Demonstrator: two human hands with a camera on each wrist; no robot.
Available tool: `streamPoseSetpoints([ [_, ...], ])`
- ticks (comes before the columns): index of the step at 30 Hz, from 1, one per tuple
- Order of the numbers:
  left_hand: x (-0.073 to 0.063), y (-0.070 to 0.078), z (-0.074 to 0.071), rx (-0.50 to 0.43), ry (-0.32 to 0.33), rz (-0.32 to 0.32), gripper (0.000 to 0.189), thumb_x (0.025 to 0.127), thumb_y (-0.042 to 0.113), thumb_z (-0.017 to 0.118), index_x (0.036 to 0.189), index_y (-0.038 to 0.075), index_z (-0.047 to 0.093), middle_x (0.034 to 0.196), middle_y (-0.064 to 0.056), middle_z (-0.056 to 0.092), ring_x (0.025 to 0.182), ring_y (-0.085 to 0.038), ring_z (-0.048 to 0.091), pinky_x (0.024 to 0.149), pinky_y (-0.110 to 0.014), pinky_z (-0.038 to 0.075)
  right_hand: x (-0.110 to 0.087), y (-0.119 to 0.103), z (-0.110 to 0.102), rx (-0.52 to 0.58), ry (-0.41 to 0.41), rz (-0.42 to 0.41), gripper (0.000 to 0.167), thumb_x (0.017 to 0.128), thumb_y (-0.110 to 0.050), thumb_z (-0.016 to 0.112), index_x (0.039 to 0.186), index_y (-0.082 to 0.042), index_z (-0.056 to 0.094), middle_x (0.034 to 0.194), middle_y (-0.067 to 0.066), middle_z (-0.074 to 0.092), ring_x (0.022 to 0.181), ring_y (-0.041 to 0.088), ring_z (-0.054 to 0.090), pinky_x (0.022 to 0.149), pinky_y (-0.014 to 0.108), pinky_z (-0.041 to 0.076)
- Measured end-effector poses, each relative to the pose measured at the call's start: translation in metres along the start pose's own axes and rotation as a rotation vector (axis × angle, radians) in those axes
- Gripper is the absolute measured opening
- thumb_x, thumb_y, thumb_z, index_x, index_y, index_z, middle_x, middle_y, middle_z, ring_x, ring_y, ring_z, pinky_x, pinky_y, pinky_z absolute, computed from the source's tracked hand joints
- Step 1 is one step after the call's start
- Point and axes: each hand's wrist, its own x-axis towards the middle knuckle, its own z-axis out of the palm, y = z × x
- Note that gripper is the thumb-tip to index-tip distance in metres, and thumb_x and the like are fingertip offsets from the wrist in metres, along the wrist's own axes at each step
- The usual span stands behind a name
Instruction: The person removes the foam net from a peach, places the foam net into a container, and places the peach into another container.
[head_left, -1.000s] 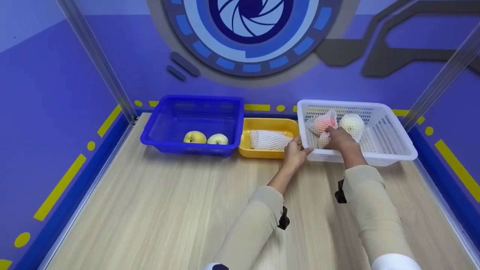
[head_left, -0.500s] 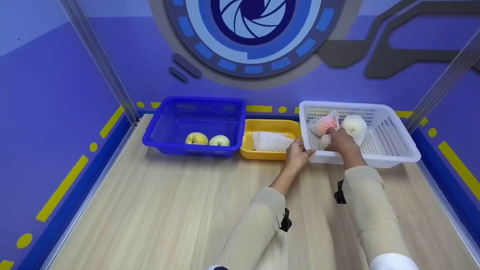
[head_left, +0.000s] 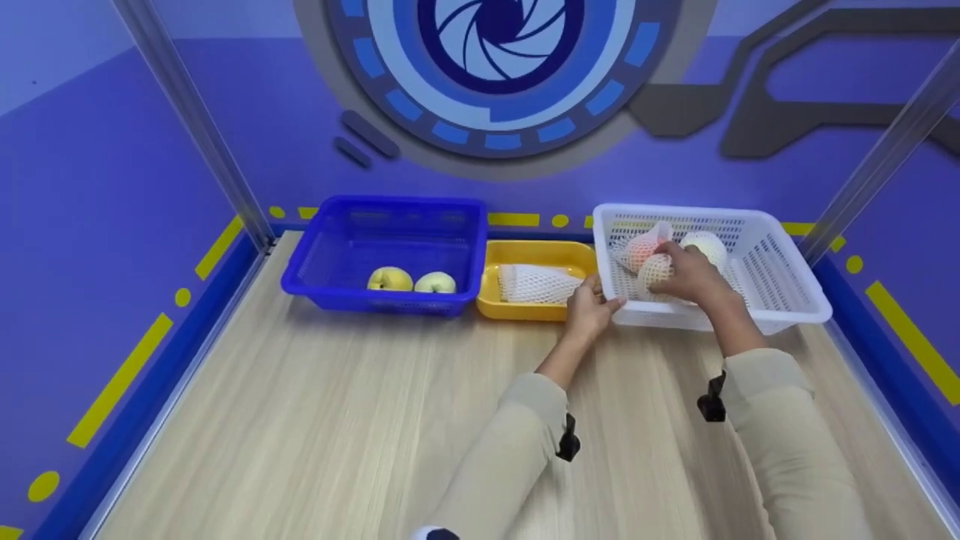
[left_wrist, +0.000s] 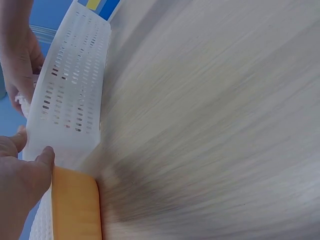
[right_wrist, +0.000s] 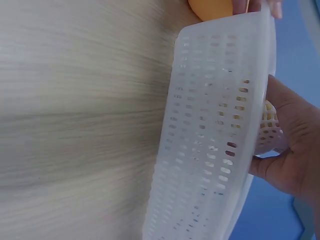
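My left hand grips the near left corner of a white plastic basket, with the thumb at its front in the head view. Inside that basket, my right hand holds a round fruit in a pale foam net, fingers on its upper side and thumb low. Yellow shows through the net of this fruit in the right wrist view. Against it lies a pinkish-red fruit in a net. Behind my right hand, another pale netted fruit is partly hidden.
Left of the white basket stands a shallow yellow tray holding white foam nets. Farther left, a blue basket contains a yellow fruit and a pale green-yellow fruit. The purple-blue wall rises behind them.
My right hand and forearm have shifted right and the hand has turned, exposing more of the netted fruit near its fingers. The left hand stays at the basket corner.
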Motion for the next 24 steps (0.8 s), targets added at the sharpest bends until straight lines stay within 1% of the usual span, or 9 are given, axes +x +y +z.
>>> streamPoseSetpoints([
  [3, 0.001, 0.000, 0.000, 0.010, 0.000, 0.010, 0.054, 0.092, -0.004, 0.070, 0.142, 0.006, 0.055, 0.132, -0.010, 0.067, 0.113, -0.020, 0.068, 0.092, -0.028, 0.057, -0.003, -0.005, -0.003, 0.008, 0.044, -0.043, 0.075, 0.083, -0.022, 0.079, 0.145, 0.000, 0.043, 0.132, 0.037, 0.044, 0.113, 0.051, 0.052, 0.094, 0.066, 0.046],
  [6, 0.001, -0.001, 0.000, 0.003, -0.002, 0.009, 0.053, 0.091, -0.006, 0.070, 0.141, 0.004, 0.056, 0.131, -0.013, 0.067, 0.113, -0.021, 0.068, 0.092, -0.028, 0.057, -0.009, -0.009, -0.006, 0.030, 0.084, -0.062, 0.076, 0.083, -0.023, 0.079, 0.145, -0.002, 0.043, 0.133, 0.038, 0.044, 0.114, 0.052, 0.052, 0.095, 0.067, 0.045],
  [8, 0.001, -0.001, 0.000, -0.007, -0.004, 0.011, 0.053, 0.091, -0.006, 0.070, 0.141, 0.003, 0.055, 0.130, -0.013, 0.068, 0.115, -0.024, 0.068, 0.091, -0.028, 0.057, -0.015, -0.011, -0.008, 0.053, 0.120, -0.073, 0.076, 0.083, -0.024, 0.080, 0.146, -0.002, 0.043, 0.134, 0.038, 0.044, 0.117, 0.054, 0.050, 0.097, 0.069, 0.043],
  [10, 0.002, -0.002, 0.001, -0.013, -0.002, 0.026, 0.055, 0.090, -0.007, 0.071, 0.141, 0.001, 0.055, 0.127, -0.015, 0.069, 0.115, -0.027, 0.068, 0.090, -0.028, 0.058, -0.021, -0.012, -0.011, 0.075, 0.162, -0.084, 0.076, 0.083, -0.024, 0.081, 0.146, -0.002, 0.043, 0.135, 0.038, 0.045, 0.120, 0.054, 0.048, 0.099, 0.069, 0.041],
  [14, 0.003, -0.003, 0.000, -0.023, 0.001, 0.058, 0.057, 0.088, -0.011, 0.071, 0.142, -0.002, 0.054, 0.123, -0.019, 0.070, 0.114, -0.033, 0.068, 0.088, -0.031, 0.059, -0.034, -0.015, -0.014, 0.120, 0.248, -0.098, 0.075, 0.081, -0.022, 0.083, 0.144, -0.004, 0.047, 0.132, 0.036, 0.048, 0.120, 0.053, 0.049, 0.099, 0.069, 0.041],
  [18, 0.003, -0.004, -0.001, -0.028, 0.001, 0.052, 0.058, 0.088, -0.011, 0.071, 0.142, -0.003, 0.053, 0.122, -0.019, 0.070, 0.112, -0.033, 0.069, 0.087, -0.031, 0.059, -0.047, -0.020, -0.016, 0.152, 0.308, -0.114, 0.074, 0.079, -0.021, 0.084, 0.143, -0.004, 0.048, 0.133, 0.035, 0.049, 0.119, 0.052, 0.049, 0.098, 0.068, 0.041],
  [21, 0.004, -0.005, -0.001, -0.023, -0.001, 0.040, 0.058, 0.089, -0.009, 0.071, 0.143, -0.002, 0.053, 0.122, -0.017, 0.070, 0.112, -0.031, 0.069, 0.087, -0.029, 0.059, -0.056, -0.022, -0.017, 0.157, 0.337, -0.126, 0.075, 0.079, -0.019, 0.084, 0.143, -0.003, 0.049, 0.134, 0.035, 0.049, 0.120, 0.053, 0.049, 0.098, 0.068, 0.040],
  [24, 0.004, -0.005, 0.000, -0.010, 0.004, 0.035, 0.057, 0.089, -0.007, 0.072, 0.143, -0.002, 0.053, 0.123, -0.018, 0.069, 0.110, -0.029, 0.069, 0.086, -0.029, 0.059, -0.066, -0.025, -0.019, 0.160, 0.359, -0.131, 0.074, 0.078, -0.019, 0.084, 0.143, -0.005, 0.050, 0.132, 0.033, 0.051, 0.119, 0.053, 0.049, 0.097, 0.067, 0.040],
])
